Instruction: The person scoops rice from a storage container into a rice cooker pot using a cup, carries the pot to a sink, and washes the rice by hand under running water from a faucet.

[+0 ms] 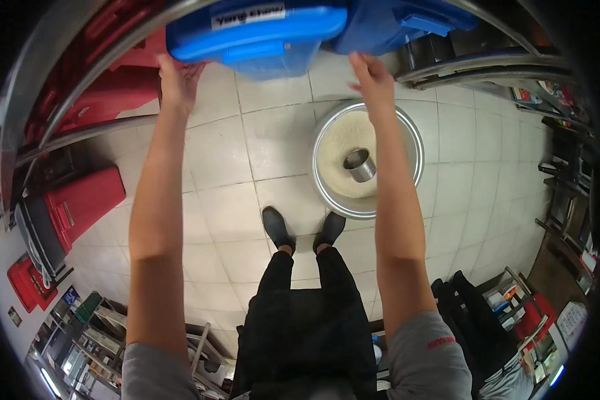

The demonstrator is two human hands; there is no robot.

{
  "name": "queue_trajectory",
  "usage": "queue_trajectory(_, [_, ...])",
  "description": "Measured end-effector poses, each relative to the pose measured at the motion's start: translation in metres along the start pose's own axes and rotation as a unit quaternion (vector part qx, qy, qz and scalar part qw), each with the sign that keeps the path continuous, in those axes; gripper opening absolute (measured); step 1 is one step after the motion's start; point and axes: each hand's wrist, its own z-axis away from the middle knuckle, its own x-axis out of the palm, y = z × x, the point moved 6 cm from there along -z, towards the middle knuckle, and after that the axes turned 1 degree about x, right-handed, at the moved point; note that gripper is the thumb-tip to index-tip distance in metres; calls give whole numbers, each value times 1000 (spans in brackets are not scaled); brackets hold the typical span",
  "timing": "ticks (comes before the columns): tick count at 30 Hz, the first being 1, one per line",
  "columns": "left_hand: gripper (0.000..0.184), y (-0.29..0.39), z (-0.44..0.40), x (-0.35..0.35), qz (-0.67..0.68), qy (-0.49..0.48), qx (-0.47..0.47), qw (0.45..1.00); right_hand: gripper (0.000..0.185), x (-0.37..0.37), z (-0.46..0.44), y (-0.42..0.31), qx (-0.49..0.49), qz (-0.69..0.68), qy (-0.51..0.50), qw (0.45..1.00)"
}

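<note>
A blue plastic bin with a lid [267, 37] and a white label hangs or stands at the top of the view, slightly blurred. By its left end is my left hand [178, 83], thumb pointing up and fingers apart; contact with the lid cannot be made out. My right hand [375, 77] is just past the bin's right end, loosely curled with finger and thumb apart, a little blurred. Below my right hand, a round metal basin [319, 177] on the floor holds pale grains [337, 140], with a metal cup [361, 167] lying in them. My right forearm hides part of the basin.
Another blue bin [380, 33] stands at upper right. Metal rack rails [477, 73] curve across the top. Red bins [90, 200] stand at left. My shoes [279, 229] are on the tiled floor [280, 143]. Another person's dark-clad legs [477, 320] show at lower right.
</note>
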Motion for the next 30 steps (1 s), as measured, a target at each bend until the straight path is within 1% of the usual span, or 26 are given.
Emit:
queue_trajectory(1, [88, -28, 1, -12, 81, -17, 6, 997, 35, -23, 8, 36, -61, 160, 21, 985])
queue_trajectory(2, [83, -70, 13, -24, 69, 122, -20, 990, 14, -48, 15, 105, -129, 116, 64, 983])
queue_trajectory(3, [81, -123, 23, -37, -9, 117, -40, 992, 21, -69, 34, 156, -56, 185, 74, 978])
queue_trajectory(4, [76, -169, 45, -32, -89, 54, -118, 987, 21, -87, 56, 201, -43, 308, 33, 950])
queue_trajectory(5, [43, -215, 68, -25, -95, 10, -80, 992, 24, -100, 72, 252, 59, 417, -52, 905])
queue_trajectory(6, [40, -268, 83, -24, -179, 7, -127, 976, 47, -124, 96, 309, -61, 453, -57, 887])
queue_trajectory(7, [46, -305, 94, -13, -432, -35, -2, 901, 59, -157, 111, 338, -15, 520, 3, 854])
queue_trajectory(8, [57, -326, 117, 8, -484, -81, -49, 870, 71, -189, 122, 359, 31, 580, 64, 812])
queue_trajectory(9, [58, -358, 131, 21, -548, -106, 44, 829, 94, -226, 124, 367, 101, 573, 86, 809])
queue_trajectory(10, [60, -390, 139, 33, -604, -130, 137, 774, 93, -236, 151, 333, 213, 592, 262, 732])
queue_trajectory(12, [62, -399, 141, 64, -571, -211, -72, 790, 84, -295, 170, 415, 318, 516, 268, 749])
queue_trajectory(13, [64, -399, 147, 73, -541, -249, -177, 783, 78, -300, 170, 427, 332, 428, 244, 804])
queue_trajectory(15, [61, -395, 157, 61, -545, -218, -214, 781, 67, -301, 185, 434, 361, 244, 181, 882])
queue_trajectory(16, [60, -395, 156, 53, -545, -200, -226, 782, 63, -296, 190, 421, 368, 242, 156, 884])
queue_trajectory(18, [64, -387, 179, 4, -560, -188, -189, 784, 55, -275, 212, 388, 380, 234, 102, 889])
queue_trajectory(19, [63, -375, 192, -25, -566, -179, -170, 787, 50, -269, 227, 372, 336, 216, 100, 911])
queue_trajectory(20, [59, -348, 216, -54, -549, -165, -215, 791, 44, -261, 245, 355, 291, 194, 95, 932])
queue_trajectory(21, [54, -321, 245, -88, -543, -136, -208, 802, 41, -245, 261, 319, 279, 216, 77, 933])
queue_trajectory(22, [55, -288, 275, -120, -540, -98, -241, 800, 39, -228, 274, 279, 262, 235, 58, 934])
queue_trajectory(23, [52, -248, 307, -147, -522, -61, -244, 815, 37, -217, 287, 251, 259, 276, 19, 926])
queue_trajectory(24, [50, -226, 340, -187, -455, -25, -241, 857, 36, -206, 297, 221, 248, 315, -14, 916])
queue_trajectory(25, [50, -181, 373, -208, -379, 19, -236, 895, 38, -187, 306, 172, 186, 315, -31, 930])
queue_trajectory(26, [49, -103, 404, -202, -368, 64, -277, 885, 42, -172, 314, 142, 146, 350, -65, 923])
queue_trajectory(27, [45, -62, 433, -222, -364, 115, -230, 895, 45, -155, 320, 105, 121, 354, -95, 923])
queue_trajectory(28, [44, -2, 459, -225, -373, 155, -228, 886, 48, -129, 326, 34, 134, 350, -115, 920])
queue_trajectory(30, [41, 109, 514, -230, -351, 234, -228, 878, 54, -86, 343, -38, 84, 356, -156, 918])
